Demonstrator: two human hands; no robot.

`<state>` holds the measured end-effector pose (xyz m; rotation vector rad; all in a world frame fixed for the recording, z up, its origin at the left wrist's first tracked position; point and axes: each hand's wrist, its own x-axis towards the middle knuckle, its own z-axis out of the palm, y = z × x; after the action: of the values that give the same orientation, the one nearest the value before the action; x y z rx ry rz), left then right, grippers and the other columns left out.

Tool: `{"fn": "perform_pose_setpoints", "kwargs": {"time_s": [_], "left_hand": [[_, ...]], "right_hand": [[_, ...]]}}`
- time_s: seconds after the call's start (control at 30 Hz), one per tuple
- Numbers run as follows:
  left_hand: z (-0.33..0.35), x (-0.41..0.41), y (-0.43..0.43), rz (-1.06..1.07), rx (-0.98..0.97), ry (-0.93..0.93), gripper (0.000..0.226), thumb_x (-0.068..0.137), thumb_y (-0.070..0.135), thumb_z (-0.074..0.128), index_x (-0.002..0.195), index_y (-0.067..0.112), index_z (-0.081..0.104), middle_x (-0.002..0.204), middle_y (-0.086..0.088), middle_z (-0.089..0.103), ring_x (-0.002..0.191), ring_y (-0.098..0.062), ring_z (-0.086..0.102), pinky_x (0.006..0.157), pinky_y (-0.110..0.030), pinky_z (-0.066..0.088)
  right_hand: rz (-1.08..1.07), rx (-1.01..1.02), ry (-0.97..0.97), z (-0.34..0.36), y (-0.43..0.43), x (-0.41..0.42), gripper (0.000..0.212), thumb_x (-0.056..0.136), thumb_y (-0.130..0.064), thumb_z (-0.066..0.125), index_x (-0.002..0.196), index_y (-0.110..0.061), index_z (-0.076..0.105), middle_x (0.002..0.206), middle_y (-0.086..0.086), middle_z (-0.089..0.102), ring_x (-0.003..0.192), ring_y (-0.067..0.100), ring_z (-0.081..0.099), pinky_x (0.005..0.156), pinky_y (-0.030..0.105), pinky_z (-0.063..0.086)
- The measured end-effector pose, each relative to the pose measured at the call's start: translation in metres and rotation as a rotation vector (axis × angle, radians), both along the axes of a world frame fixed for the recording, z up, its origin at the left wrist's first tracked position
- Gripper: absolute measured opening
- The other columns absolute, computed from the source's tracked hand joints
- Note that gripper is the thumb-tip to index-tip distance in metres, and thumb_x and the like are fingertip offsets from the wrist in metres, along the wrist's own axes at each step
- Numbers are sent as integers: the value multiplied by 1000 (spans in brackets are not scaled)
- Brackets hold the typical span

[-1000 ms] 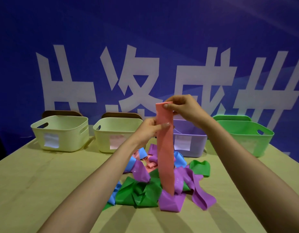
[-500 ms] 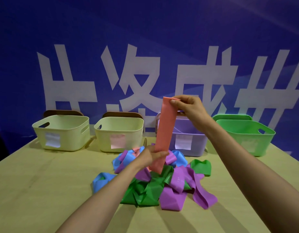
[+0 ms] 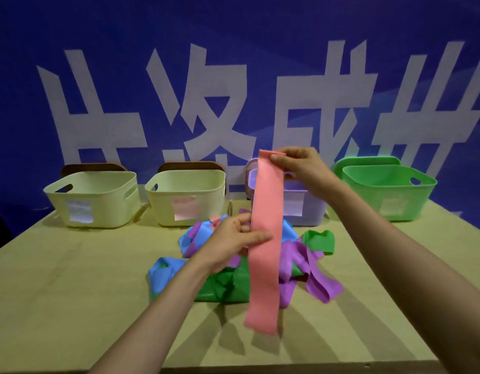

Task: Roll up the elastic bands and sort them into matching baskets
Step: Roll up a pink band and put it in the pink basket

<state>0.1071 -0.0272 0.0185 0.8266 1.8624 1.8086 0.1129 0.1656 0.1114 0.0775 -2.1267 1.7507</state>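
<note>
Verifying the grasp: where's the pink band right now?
Head view, centre: the pink band hangs over the band pile, its top pinched by the right hand in front of the purple basket, its middle by the left hand.

Backdrop [image 3: 233,36] reads "洛", "成" (others cropped); basket labels [image 3: 80,211] illegible.

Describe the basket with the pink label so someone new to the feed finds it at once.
Four baskets stand in a row along the far edge of the table, under the blue banner. It is the cream basket second from the left. The leftmost basket, also cream, wears a whitish label; this one's label is pink.
</note>
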Motion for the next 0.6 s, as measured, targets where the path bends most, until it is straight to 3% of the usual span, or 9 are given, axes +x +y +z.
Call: {"fn": "perform_pose_setpoints", "kwargs": {"time_s": [0.1,0.17,0.23,0.3,0.4,0.5,0.6], "left_hand": [[-40,9,-6,-9,-137,-31,19,80,1,71,91,16,67,74,4,73,64,-6,67,59,-23,55],[-66,11,-9,69,-287,87,20,71,15,79,89,15,71,77,4,74,69,-6,66,68,-31,56],[-88,13,-9,149,-459,237,34,59,36,78,84,13,73,75,1,73,65,-6,59,65,-37,53],[-97,17,-6,209,-531,319,40,56,41,74,81,10,69,70,-3,68,59,-10,52,60,-41,48],[-93,16,-1,266,-539,325,34,68,30,77,91,9,65,84,-3,70,72,-18,61,66,-36,48],[-88,8,1,277,-452,180,31,77,11,75,103,7,59,87,-6,71,80,-19,66,74,-31,50],[-87,4,-2,236,-409,157,17,79,4,73,76,11,57,59,8,61,55,3,54,58,-20,43]], "right_hand": [[63,10,-136,-53,-5,1,10,91,-12,62,98,-7,68,80,4,60,68,11,56,61,18,52],[74,8,-205,-87,-11,6,9,91,-10,61,87,-14,67,73,1,59,66,9,55,60,18,50],[66,3,-256,-109,-14,10,11,92,-11,60,85,-17,66,71,0,59,63,7,55,58,17,50],[68,9,-255,-118,-17,15,11,92,-12,60,86,-18,67,70,-3,61,62,5,57,59,18,52],[56,50,-172,-115,-21,23,13,91,-12,61,86,-20,69,64,-13,64,62,-1,58,60,18,52],[50,59,-92,-109,-26,28,8,91,-9,61,92,-13,69,64,-15,65,62,-3,56,60,15,50],[51,31,-45,-103,-28,31,9,90,-7,61,95,-9,69,69,-12,67,65,-1,57,62,16,51]]}}
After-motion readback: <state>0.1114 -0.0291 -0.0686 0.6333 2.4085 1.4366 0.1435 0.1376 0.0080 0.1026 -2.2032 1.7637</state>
